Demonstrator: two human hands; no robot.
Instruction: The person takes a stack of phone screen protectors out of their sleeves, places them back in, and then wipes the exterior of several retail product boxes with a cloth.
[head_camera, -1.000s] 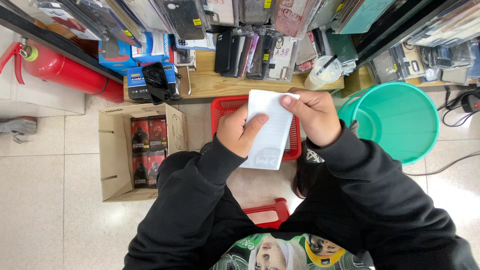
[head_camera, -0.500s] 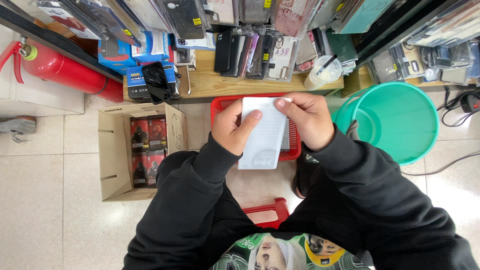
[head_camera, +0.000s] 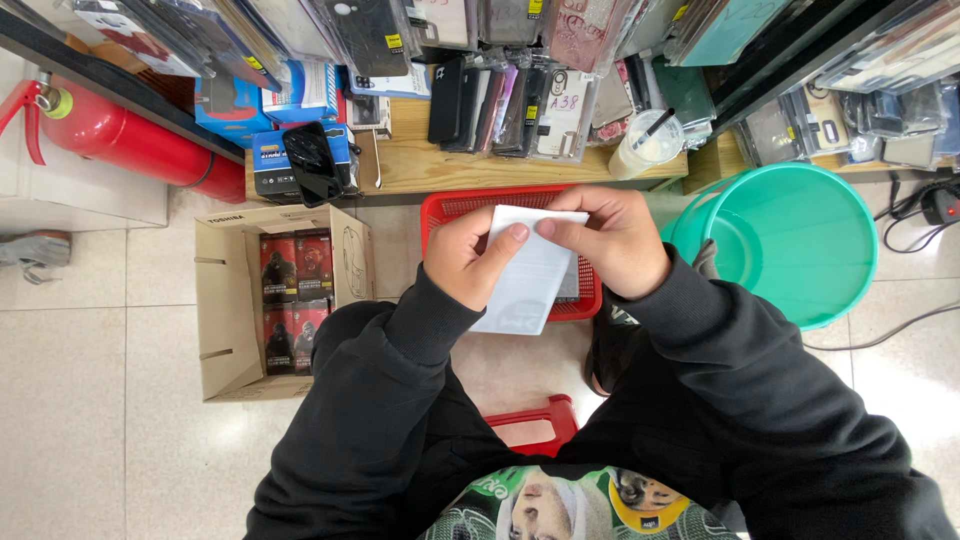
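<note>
I hold a flat white packet (head_camera: 530, 275) upright in front of me with both hands. My left hand (head_camera: 468, 252) grips its left edge, thumb pressed on the face near the top. My right hand (head_camera: 612, 240) pinches the top right corner, fingers curled over it. The packet hangs above a red plastic basket (head_camera: 455, 207) on the tiled floor. Both arms wear black sleeves.
An open cardboard box (head_camera: 225, 300) of red cartons stands at my left. A teal bucket (head_camera: 800, 240) is at my right. A wooden shelf (head_camera: 440, 165) ahead carries hanging phone cases and a drink cup (head_camera: 645, 145). A red fire extinguisher (head_camera: 130, 140) lies far left; a red stool (head_camera: 535, 420) is below me.
The white packet has dropped slightly and turned more upright. My right hand slid from its right side to the top corner, and my left thumb moved up onto its face.
</note>
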